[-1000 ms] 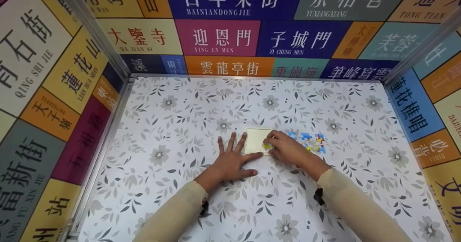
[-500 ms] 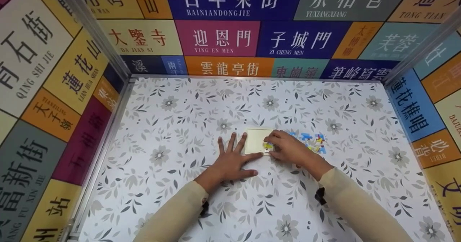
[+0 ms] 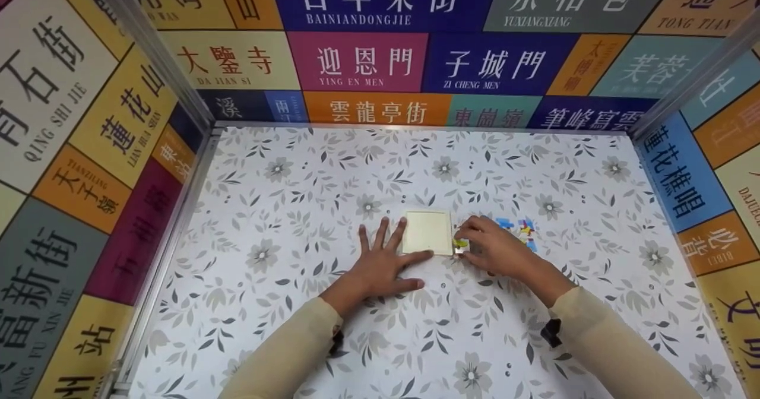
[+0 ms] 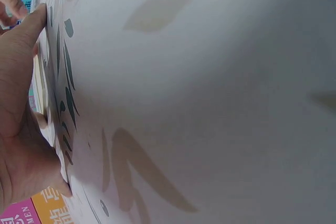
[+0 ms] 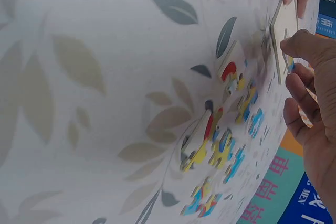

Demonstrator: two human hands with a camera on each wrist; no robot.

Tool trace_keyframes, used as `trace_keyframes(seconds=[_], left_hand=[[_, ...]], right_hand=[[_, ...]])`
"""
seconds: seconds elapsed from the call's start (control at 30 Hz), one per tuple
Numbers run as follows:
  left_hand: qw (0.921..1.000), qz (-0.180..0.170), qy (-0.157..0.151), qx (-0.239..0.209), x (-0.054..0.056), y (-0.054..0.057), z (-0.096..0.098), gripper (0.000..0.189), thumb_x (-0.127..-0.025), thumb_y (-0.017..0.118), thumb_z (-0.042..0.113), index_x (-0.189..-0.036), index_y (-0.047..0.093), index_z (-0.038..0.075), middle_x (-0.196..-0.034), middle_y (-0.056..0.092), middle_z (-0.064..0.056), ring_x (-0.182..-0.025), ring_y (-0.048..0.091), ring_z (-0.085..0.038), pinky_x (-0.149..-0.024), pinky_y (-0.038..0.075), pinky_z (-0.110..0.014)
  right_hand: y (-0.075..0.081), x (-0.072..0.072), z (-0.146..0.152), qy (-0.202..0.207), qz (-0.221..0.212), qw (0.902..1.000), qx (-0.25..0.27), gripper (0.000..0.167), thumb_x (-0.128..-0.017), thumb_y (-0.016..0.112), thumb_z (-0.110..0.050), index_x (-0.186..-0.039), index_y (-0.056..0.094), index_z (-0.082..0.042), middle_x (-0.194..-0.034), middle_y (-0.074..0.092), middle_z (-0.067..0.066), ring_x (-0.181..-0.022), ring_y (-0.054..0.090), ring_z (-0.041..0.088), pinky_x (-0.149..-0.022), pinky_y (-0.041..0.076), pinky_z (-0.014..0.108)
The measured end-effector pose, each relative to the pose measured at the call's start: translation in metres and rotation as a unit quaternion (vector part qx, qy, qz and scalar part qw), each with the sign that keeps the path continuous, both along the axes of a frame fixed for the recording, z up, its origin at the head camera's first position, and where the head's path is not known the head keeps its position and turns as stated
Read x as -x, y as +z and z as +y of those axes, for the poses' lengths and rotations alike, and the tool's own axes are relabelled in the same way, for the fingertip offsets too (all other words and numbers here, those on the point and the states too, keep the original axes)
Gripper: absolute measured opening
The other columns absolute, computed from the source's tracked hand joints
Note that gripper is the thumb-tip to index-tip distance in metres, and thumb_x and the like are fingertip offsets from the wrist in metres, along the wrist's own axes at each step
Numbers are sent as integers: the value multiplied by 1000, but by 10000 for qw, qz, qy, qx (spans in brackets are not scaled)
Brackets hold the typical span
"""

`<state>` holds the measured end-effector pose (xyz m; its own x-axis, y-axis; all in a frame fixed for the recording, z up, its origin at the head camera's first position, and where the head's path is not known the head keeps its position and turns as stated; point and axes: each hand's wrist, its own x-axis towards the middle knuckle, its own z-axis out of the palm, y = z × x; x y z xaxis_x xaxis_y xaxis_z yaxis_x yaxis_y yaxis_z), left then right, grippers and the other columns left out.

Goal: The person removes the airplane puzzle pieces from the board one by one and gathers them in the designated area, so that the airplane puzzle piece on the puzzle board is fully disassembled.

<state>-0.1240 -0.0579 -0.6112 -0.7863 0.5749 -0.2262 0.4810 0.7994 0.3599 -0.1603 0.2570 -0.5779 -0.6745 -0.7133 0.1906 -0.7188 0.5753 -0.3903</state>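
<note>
A cream square puzzle tray (image 3: 427,233) lies bare on the table, with no pieces inside its rim. My left hand (image 3: 380,267) rests with fingers spread at the tray's left side, its index finger and thumb near the lower edge. Just right of the tray, my right hand (image 3: 496,246) pinches a jigsaw piece (image 3: 461,244) with yellow and green on it. Fingers cover most of that piece; in the right wrist view only a blue and yellow edge shows below the thumb. Several loose jigsaw pieces (image 5: 223,148) lie on the table, partly hidden behind the right hand in the head view.
A white tablecloth (image 3: 320,179) with grey flowers and leaves covers the table. Colourful panels (image 3: 365,60) with large printed characters stand along the back and both sides. A clear rail (image 3: 415,128) runs along the back edge.
My right hand has moved right with the jigsaw piece, from over the tray's right part to beside it. The left hand and the tray have stayed in place.
</note>
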Motion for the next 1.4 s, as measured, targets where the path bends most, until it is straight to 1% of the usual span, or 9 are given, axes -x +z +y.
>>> trace_keyframes(seconds=[0.23,0.5,0.57,0.63,0.73,0.83,0.93,1.17,1.4], left_hand=[[10000,-20,-32,-48,0,2,-1,71,-104,50,80,-169,33,58,-187,-9,-17,-170,-12,-56,-122,-4,-92],[9999,-65,-34,-76,0,1,-2,70,-105,49,78,-170,33,57,-187,-9,-16,-170,-13,-54,-122,-5,-91],[9999,-50,-39,-82,0,1,-2,70,-105,49,79,-170,32,57,-187,-9,-16,-170,-13,-54,-122,-5,-91],[9999,-37,-50,-81,0,1,-2,71,-105,49,79,-170,32,57,-187,-9,-16,-170,-14,-54,-122,-5,-91],[9999,-28,-71,-71,0,0,-2,71,-105,48,79,-170,32,57,-187,-10,-16,-170,-14,-54,-122,-5,-91],[9999,-35,-86,-91,1,1,-2,71,-105,49,79,-170,33,56,-187,-9,-17,-170,-14,-54,-122,-5,-92],[9999,-23,-81,-110,0,2,-2,71,-105,50,78,-170,34,55,-187,-9,-17,-170,-13,-55,-122,-5,-92],[9999,41,-53,-144,0,0,-2,70,-105,50,79,-169,33,57,-187,-7,-18,-170,-11,-57,-121,-5,-92],[9999,-19,-45,-126,-1,-2,-1,70,-105,48,79,-169,32,59,-187,-9,-16,-170,-13,-54,-122,-7,-91]], right_hand=[[0,-7,23,-93,202,9996,156,26,-88,90,-1,-111,80,-9,-115,70,8,-98,59,23,-82,54,45],[3,-17,46,-111,507,9984,209,24,-86,92,-2,-105,81,-11,-113,70,10,-97,56,22,-78,51,42],[3,-20,52,-159,489,9985,189,22,-86,92,-1,-102,81,-12,-112,70,10,-97,57,23,-82,51,46],[3,-22,58,-222,447,9986,175,20,-86,92,-2,-100,82,-12,-111,70,10,-97,60,25,-92,55,55],[2,-25,67,-234,449,9985,200,24,-83,94,0,-100,82,-12,-109,69,10,-100,65,28,-100,53,66],[0,-28,77,-263,669,9973,161,28,-80,96,-1,-101,82,-14,-110,70,9,-99,63,28,-89,54,58],[0,-32,87,-390,817,9959,51,31,-80,98,-6,-105,82,-17,-112,72,6,-100,61,28,-80,46,52],[4,-43,107,-843,547,9948,-156,29,-83,95,-8,-106,82,-20,-115,76,3,-108,60,30,-91,41,67],[3,-49,120,-933,483,9942,-211,27,-82,95,-8,-102,82,-21,-114,77,1,-106,59,26,-87,44,67]])
